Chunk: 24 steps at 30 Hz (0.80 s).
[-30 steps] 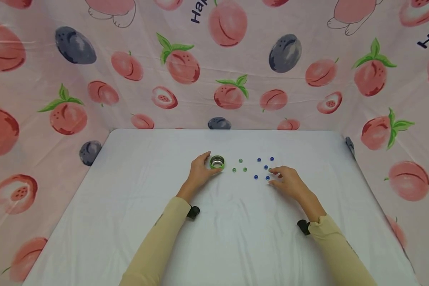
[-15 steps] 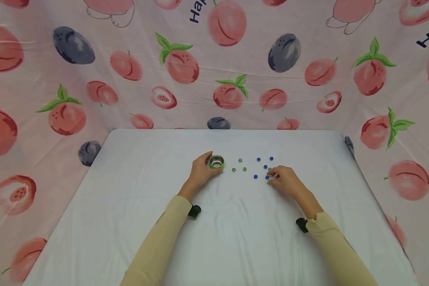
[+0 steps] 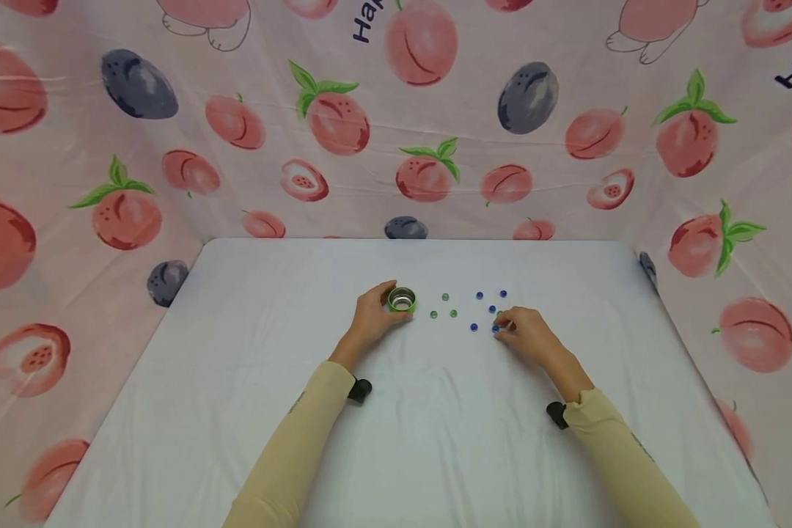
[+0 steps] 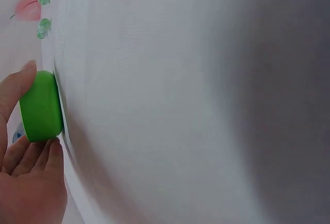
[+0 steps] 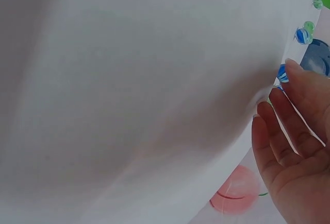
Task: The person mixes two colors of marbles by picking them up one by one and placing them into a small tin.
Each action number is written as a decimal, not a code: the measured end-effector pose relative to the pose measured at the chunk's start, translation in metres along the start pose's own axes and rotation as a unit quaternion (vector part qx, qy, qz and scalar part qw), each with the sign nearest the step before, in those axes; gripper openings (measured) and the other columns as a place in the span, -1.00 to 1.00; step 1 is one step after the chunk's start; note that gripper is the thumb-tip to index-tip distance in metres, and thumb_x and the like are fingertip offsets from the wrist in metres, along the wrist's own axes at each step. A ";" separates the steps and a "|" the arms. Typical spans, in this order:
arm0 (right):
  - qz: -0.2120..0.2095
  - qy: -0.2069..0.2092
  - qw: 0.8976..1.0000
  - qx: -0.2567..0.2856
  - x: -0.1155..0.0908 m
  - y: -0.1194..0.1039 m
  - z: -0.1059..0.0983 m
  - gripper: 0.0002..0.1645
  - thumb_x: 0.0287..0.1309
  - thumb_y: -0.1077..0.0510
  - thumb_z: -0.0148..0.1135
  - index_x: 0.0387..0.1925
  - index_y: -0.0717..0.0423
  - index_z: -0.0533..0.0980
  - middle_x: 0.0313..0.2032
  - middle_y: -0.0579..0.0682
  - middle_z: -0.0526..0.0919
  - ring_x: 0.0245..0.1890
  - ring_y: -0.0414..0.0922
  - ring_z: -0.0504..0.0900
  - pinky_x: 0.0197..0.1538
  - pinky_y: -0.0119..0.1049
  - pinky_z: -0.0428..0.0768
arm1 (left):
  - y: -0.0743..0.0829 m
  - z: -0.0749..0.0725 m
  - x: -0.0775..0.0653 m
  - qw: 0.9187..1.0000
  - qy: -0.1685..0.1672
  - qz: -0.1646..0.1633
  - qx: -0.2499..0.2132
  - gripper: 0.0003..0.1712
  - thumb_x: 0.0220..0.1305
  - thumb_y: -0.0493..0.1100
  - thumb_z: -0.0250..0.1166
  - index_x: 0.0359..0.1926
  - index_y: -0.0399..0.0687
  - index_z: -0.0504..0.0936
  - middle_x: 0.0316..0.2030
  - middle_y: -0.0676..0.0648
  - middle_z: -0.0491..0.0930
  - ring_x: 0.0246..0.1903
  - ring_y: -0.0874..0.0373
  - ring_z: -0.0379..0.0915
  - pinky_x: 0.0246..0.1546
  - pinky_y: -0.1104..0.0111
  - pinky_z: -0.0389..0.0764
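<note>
My left hand [image 3: 372,314] grips a small round green cup [image 4: 41,108], thumb on one side and fingers on the other. Its shiny metal inside faces up in the head view, and it stands on the white table. To its right lie loose green glass marbles [image 3: 453,314] and blue marbles [image 3: 474,327]. Thumb and fingertips of my right hand [image 3: 526,334] are around a blue marble [image 5: 282,73] at the near right of the group, with a gap still visible between them. A green marble [image 3: 499,314] is partly hidden behind the index finger.
A white cloth covers the table [image 3: 396,440]. Pink fruit-print curtain [image 3: 369,198] rises along its back and sides. A small dark object [image 3: 647,268] sits at the right edge. Each wrist carries a black camera [image 3: 359,390].
The right thumb and fingertips have drawn closer together around the near blue marble, and the hand has shifted slightly left. The left hand has edged slightly right around the cup, which stays put.
</note>
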State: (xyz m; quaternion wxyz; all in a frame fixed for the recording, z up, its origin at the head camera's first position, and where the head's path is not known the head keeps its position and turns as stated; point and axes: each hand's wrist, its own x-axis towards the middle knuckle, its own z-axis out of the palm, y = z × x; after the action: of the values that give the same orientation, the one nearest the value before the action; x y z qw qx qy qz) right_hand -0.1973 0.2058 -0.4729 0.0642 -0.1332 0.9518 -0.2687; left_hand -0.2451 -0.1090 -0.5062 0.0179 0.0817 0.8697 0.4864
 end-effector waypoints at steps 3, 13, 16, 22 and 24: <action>-0.002 0.006 1.000 0.002 0.001 0.001 0.000 -0.81 0.31 0.36 0.39 -0.08 0.39 0.70 -0.19 0.21 0.74 -0.15 0.08 0.65 0.00 0.02 0.72 | 0.001 0.000 0.000 1.000 -0.005 -0.002 -0.010 -0.07 0.16 -0.27 0.62 0.48 -0.39 0.39 0.40 -0.36 0.48 0.41 -0.21 0.43 0.45 0.10 0.50; -0.003 0.019 1.000 0.023 0.002 0.005 0.001 -0.84 0.31 0.34 0.41 -0.14 0.39 0.71 -0.23 0.21 0.71 -0.24 0.04 0.60 -0.12 -0.10 0.66 | -0.002 0.000 0.000 0.999 -0.003 -0.001 -0.033 -0.13 0.14 -0.34 0.61 0.43 -0.40 0.45 0.34 -0.37 0.53 0.37 -0.21 0.49 0.40 0.12 0.55; 0.007 0.024 0.999 0.035 0.002 0.006 0.001 -0.85 0.31 0.33 0.42 -0.15 0.38 0.72 -0.22 0.21 0.72 -0.24 0.03 0.60 -0.12 -0.13 0.64 | -0.002 0.001 0.000 0.999 -0.003 0.000 -0.042 -0.15 0.14 -0.36 0.61 0.42 -0.41 0.46 0.33 -0.37 0.54 0.37 -0.21 0.49 0.40 0.13 0.56; 0.035 0.033 0.995 0.082 0.001 0.009 0.000 -0.82 0.33 0.29 0.41 -0.11 0.36 0.72 -0.23 0.18 0.72 -0.22 0.02 0.58 -0.13 -0.20 0.60 | 0.000 0.000 0.000 0.999 -0.003 -0.004 -0.049 -0.16 0.14 -0.38 0.60 0.41 -0.42 0.46 0.34 -0.38 0.53 0.38 -0.20 0.48 0.41 0.16 0.55; 0.040 0.035 0.994 0.098 0.002 0.011 0.001 -0.81 0.34 0.27 0.41 -0.11 0.35 0.72 -0.26 0.15 0.72 -0.23 -0.01 0.57 -0.16 -0.26 0.58 | 0.001 0.000 -0.001 0.999 -0.003 -0.005 -0.049 -0.16 0.14 -0.38 0.60 0.41 -0.42 0.46 0.34 -0.37 0.53 0.38 -0.19 0.48 0.41 0.16 0.54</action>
State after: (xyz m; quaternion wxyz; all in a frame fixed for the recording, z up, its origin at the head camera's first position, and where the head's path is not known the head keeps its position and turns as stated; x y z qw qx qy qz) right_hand -0.2011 0.2137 -0.4793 0.0541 -0.0781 0.9273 -0.3621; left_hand -0.2443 -0.1089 -0.5056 0.0271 0.0776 0.8451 0.5283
